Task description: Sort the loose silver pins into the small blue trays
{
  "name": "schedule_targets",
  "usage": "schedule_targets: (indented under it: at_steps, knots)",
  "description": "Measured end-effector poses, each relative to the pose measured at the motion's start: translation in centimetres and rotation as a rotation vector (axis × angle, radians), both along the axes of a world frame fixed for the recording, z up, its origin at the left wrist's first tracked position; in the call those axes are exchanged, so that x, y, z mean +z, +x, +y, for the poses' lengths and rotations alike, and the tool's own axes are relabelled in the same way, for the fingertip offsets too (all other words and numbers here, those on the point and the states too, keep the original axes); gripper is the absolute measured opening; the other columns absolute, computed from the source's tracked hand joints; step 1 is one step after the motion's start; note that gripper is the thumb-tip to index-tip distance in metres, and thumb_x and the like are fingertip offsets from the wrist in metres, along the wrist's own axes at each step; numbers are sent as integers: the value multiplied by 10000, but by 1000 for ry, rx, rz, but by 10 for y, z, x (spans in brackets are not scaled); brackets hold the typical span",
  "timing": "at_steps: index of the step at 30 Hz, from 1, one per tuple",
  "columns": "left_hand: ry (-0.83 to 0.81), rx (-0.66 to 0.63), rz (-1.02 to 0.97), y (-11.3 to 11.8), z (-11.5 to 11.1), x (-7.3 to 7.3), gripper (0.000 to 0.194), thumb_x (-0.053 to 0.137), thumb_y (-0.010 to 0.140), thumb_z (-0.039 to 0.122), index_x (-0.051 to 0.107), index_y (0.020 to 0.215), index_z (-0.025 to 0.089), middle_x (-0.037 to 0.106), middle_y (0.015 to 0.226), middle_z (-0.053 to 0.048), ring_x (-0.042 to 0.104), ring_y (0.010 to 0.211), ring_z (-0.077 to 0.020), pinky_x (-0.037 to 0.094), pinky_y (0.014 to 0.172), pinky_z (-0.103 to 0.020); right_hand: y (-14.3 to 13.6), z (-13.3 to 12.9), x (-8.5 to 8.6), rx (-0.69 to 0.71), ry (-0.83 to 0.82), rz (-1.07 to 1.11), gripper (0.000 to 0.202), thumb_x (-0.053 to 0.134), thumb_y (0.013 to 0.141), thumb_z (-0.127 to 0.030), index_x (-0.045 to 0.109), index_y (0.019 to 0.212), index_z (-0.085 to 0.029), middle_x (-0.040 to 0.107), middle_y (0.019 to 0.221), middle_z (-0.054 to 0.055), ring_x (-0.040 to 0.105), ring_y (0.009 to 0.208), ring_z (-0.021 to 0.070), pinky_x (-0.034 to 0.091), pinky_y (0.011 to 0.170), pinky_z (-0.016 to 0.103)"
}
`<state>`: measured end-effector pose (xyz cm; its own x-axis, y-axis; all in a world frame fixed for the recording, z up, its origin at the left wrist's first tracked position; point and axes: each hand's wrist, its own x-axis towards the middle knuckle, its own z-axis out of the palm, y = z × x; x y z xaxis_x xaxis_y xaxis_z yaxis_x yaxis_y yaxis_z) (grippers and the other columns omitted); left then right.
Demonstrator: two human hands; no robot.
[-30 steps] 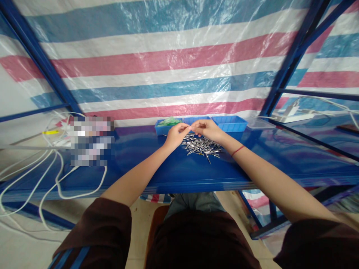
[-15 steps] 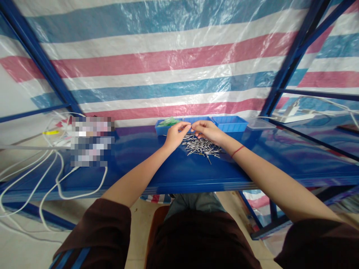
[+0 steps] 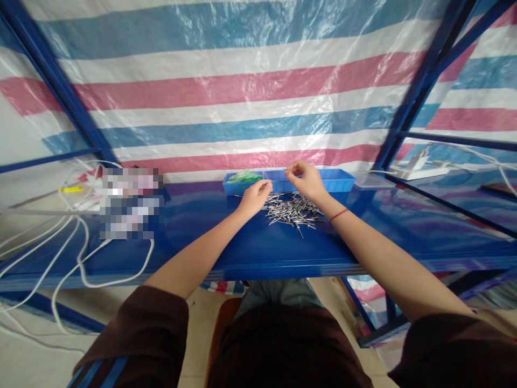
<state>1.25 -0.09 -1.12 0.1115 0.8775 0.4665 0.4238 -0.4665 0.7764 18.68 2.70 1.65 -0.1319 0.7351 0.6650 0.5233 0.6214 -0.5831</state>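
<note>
A heap of thin shiny metal pins (image 3: 294, 210), which look like blind rivets, lies on the blue tabletop. At the heap's far left edge is my left hand (image 3: 256, 197), thumb and fingers pinched together; anything between the tips is too small to make out. My right hand (image 3: 306, 179) is raised over the middle compartment of the blue bins (image 3: 278, 182), its thumb and fingertips closed together. What it may hold is also too small to name. Green plastic packaging (image 3: 244, 176) sits in the left compartment. My right forearm partly hides the right compartment (image 3: 341, 181).
White cables (image 3: 83, 253) and a blurred-out patch of items (image 3: 131, 205) take up the table's left side. A clear plastic lid (image 3: 375, 180) lies right of the bins. A white power strip (image 3: 420, 168) stands farther right, behind a blue frame post (image 3: 404, 108). Striped sheeting hangs behind.
My hands were fingertip to fingertip above the heap. The right hand has since moved up and away to over the bins; the left has shifted slightly down, still pinched.
</note>
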Motion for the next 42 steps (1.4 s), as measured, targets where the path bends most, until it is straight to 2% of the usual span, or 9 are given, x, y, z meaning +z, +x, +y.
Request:
schedule_targets:
  at_steps: [5, 9, 11, 15, 19, 22, 30, 35, 42]
  knots:
    - [31, 9, 117, -1, -1, 0, 234, 504, 837, 277, 639, 991, 161, 693, 951, -65, 635, 886, -174, 473, 854, -305, 7, 19, -11, -112, 37, -190, 193, 472, 761, -211, 564, 922, -157, 630, 880, 104, 562, 795, 203, 414, 751, 343]
    - [38, 10, 162, 0, -2, 0, 233, 516, 825, 265, 646, 987, 159, 691, 957, -63, 635, 865, -170, 476, 851, -305, 5, 17, -14, -133, 130, -353, 303, 454, 717, -138, 562, 1000, -155, 625, 977, 123, 541, 903, 239, 393, 807, 374]
    - [37, 2, 161, 0, -1, -1, 231, 505, 828, 255, 645, 986, 163, 692, 952, -60, 638, 851, -168, 480, 844, -306, 5, 10, -9, -81, 121, -395, 276, 451, 693, -120, 596, 925, -161, 636, 921, 106, 549, 852, 222, 398, 787, 355]
    - [9, -19, 148, -2, 0, -2, 234, 460, 838, 205, 639, 981, 163, 700, 908, -58, 648, 821, -158, 490, 831, -307, 8, -6, 1, 171, -49, -523, 201, 462, 664, -117, 644, 727, -177, 654, 776, 47, 557, 693, 158, 409, 717, 306]
    - [13, -22, 152, -2, 0, -2, 212, 476, 823, 183, 644, 951, 174, 705, 898, -52, 651, 847, -166, 486, 854, -322, 10, -20, 6, 388, -225, -611, 223, 473, 660, -132, 678, 727, -186, 661, 736, 9, 548, 647, 125, 405, 648, 273]
    - [10, -20, 168, -2, 1, -2, 220, 469, 820, 169, 645, 953, 171, 702, 936, -58, 649, 894, -174, 473, 883, -324, 4, -31, 7, 507, -279, -637, 210, 515, 651, -148, 698, 744, -188, 664, 726, -2, 536, 634, 114, 398, 614, 255]
    - [40, -33, 191, -4, 4, -5, 236, 455, 831, 175, 642, 974, 182, 699, 944, -47, 649, 883, -166, 481, 873, -322, -15, -40, -1, 645, -211, -694, 176, 623, 649, -177, 729, 790, -178, 682, 747, 18, 563, 664, 127, 411, 655, 253]
    - [33, -34, 189, -4, 5, -6, 237, 461, 818, 154, 650, 956, 191, 697, 969, -35, 647, 900, -161, 477, 888, -316, -14, -37, -2, 621, -168, -745, 141, 569, 686, -110, 689, 752, -148, 656, 711, 23, 532, 613, 110, 395, 612, 241]
    - [37, -35, 202, -4, 6, -7, 232, 471, 811, 153, 657, 944, 195, 700, 949, -34, 649, 884, -169, 483, 876, -327, -15, -40, -2, 576, -209, -807, 155, 511, 689, -51, 622, 746, -143, 610, 713, 31, 503, 601, 111, 385, 582, 248]
